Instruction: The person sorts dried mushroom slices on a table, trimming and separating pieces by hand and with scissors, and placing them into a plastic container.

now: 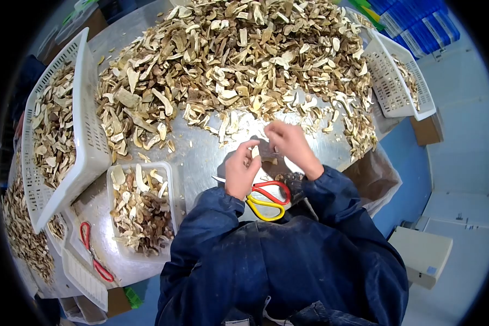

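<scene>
My left hand point(241, 169) is closed in a pinch on a small pale dried mushroom slice point(256, 152), above the metal table. Just right of it, my right hand point(293, 144) has its fingers curled down at the near edge of the large mushroom pile point(217, 60); whatever may be in its fingertips is too small to make out. Below both hands, close to my body, lie scissors point(270, 191) with one red and one yellow handle, a blade tip pointing left. A few loose slices rest on the table between the hands and the scissors.
A clear plastic box point(173, 202) of slices stands to the left. White perforated baskets point(94, 142) hold more slices, one at far left and another basket point(383, 87) at right. Red-handled scissors point(85, 237) lie at lower left. A lined bin point(376, 176) stands beyond the right table edge.
</scene>
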Demonstrator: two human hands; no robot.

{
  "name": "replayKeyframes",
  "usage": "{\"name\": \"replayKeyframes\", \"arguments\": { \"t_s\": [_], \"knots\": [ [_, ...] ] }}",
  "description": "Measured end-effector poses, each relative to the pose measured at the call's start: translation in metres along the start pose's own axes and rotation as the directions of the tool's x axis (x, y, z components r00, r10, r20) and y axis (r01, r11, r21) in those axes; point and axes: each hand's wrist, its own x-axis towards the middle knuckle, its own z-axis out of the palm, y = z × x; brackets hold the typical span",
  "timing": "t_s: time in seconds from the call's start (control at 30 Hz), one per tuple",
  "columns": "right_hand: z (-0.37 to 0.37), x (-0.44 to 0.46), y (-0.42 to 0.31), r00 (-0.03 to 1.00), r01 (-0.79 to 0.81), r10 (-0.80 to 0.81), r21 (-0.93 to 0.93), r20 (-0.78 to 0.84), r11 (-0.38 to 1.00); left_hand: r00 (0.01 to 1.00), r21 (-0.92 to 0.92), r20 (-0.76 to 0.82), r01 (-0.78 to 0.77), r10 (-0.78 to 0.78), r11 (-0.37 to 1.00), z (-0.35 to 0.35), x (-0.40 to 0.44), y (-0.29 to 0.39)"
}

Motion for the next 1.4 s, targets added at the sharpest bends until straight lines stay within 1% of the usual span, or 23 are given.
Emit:
{"name": "replayKeyframes", "arguments": {
  "t_s": [0.03,0.07,0.13,0.17,0.27,0.3,0.37,0.4,0.43,0.53,0.57,0.63,0.7,0.8,0.83,0.93,1.03,1.13,1.17,1.2,1.27,1.3,1.4],
  "knots": [
    [-0.007,0.012,0.007,0.995,0.043,-0.06,-0.201,-0.081,0.979,0.996,-0.064,0.005,-0.089,0.09,0.994,0.0,0.004,-0.006],
    [-0.013,0.023,0.018,0.979,0.067,-0.136,-0.394,-0.15,0.917,0.995,-0.258,0.096,0.062,-0.038,0.964,-0.005,0.004,-0.009],
    [-0.017,0.043,0.042,0.918,0.114,-0.329,-0.648,-0.221,0.753,0.917,-0.557,0.337,0.378,-0.215,0.74,-0.014,0.006,-0.009],
    [-0.017,0.05,0.052,0.874,0.114,-0.427,-0.755,-0.233,0.646,0.911,-0.62,0.365,0.392,-0.192,0.68,-0.014,0.007,-0.015],
    [-0.013,0.053,0.054,0.903,0.167,-0.392,-0.697,-0.175,0.697,0.868,-0.748,0.436,0.495,-0.236,0.442,-0.017,0.009,-0.016],
    [-0.013,0.052,0.055,0.874,0.218,-0.45,-0.68,-0.184,0.7,0.874,-0.763,0.436,0.485,-0.213,0.428,-0.018,0.01,-0.02],
    [-0.015,0.052,0.064,0.927,0.205,-0.321,-0.456,-0.192,0.866,0.883,-0.791,0.437,0.467,-0.17,0.395,-0.017,0.012,-0.028],
    [-0.015,0.049,0.065,0.951,0.18,-0.251,-0.332,-0.183,0.926,0.89,-0.799,0.411,0.456,-0.196,0.392,-0.016,0.011,-0.028],
    [-0.014,0.045,0.065,0.983,0.057,-0.069,-0.074,-0.173,0.996,0.896,-0.806,0.386,0.444,-0.222,0.392,-0.015,0.011,-0.026],
    [-0.016,0.028,0.047,0.998,-0.028,0.02,0.131,0.06,0.991,0.909,-0.833,0.36,0.415,-0.212,0.365,-0.012,0.011,-0.014],
    [-0.016,0.024,0.04,0.981,-0.088,0.054,0.178,0.189,0.98,0.913,-0.844,0.358,0.406,-0.195,0.351,-0.011,0.011,-0.011],
    [-0.01,0.027,0.034,0.995,0.081,-0.079,-0.024,0.054,0.996,0.912,-0.861,0.366,0.408,-0.188,0.303,-0.011,0.013,-0.011],
    [-0.007,0.034,0.03,0.974,0.196,-0.221,-0.31,-0.046,0.93,0.918,-0.879,0.365,0.395,-0.157,0.268,-0.012,0.013,-0.013],
    [0.003,0.047,0.027,0.83,0.382,-0.55,-0.627,-0.091,0.68,0.917,-0.873,0.354,0.395,-0.185,0.286,-0.012,0.014,-0.013],
    [0.006,0.054,0.031,0.826,0.396,-0.564,-0.705,-0.007,0.589,0.918,-0.881,0.352,0.39,-0.18,0.268,-0.013,0.014,-0.012],
    [0.015,0.063,0.041,0.74,0.431,-0.673,-0.763,-0.008,0.482,0.924,-0.906,0.35,0.376,-0.155,0.194,-0.014,0.014,-0.011],
    [0.01,0.065,0.047,0.79,0.465,-0.61,-0.587,-0.062,0.663,0.93,-0.925,0.345,0.36,-0.129,0.121,-0.015,0.012,-0.014],
    [0.0,0.059,0.052,0.883,0.352,-0.423,-0.308,-0.205,0.884,0.926,-0.921,0.347,0.367,-0.15,0.13,-0.016,0.013,-0.012],
    [-0.005,0.057,0.053,0.853,0.362,-0.447,-0.313,-0.268,0.878,0.921,-0.918,0.347,0.372,-0.175,0.137,-0.016,0.013,-0.011],
    [-0.01,0.055,0.054,0.852,0.333,-0.449,-0.384,-0.269,0.861,0.917,-0.915,0.346,0.377,-0.2,0.144,-0.016,0.013,-0.011],
    [-0.019,0.054,0.055,0.848,0.271,-0.455,-0.517,-0.27,0.812,0.922,-0.917,0.364,0.379,-0.131,0.121,-0.016,0.013,-0.03],
    [-0.019,0.051,0.052,0.863,0.247,-0.443,-0.564,-0.242,0.788,0.923,-0.918,0.371,0.381,-0.097,0.11,-0.017,0.014,-0.031],
    [-0.01,0.042,0.041,0.931,0.236,-0.348,-0.552,-0.106,0.8,0.91,-0.907,0.393,0.407,-0.133,0.107,-0.019,0.012,-0.027]
  ]
}}
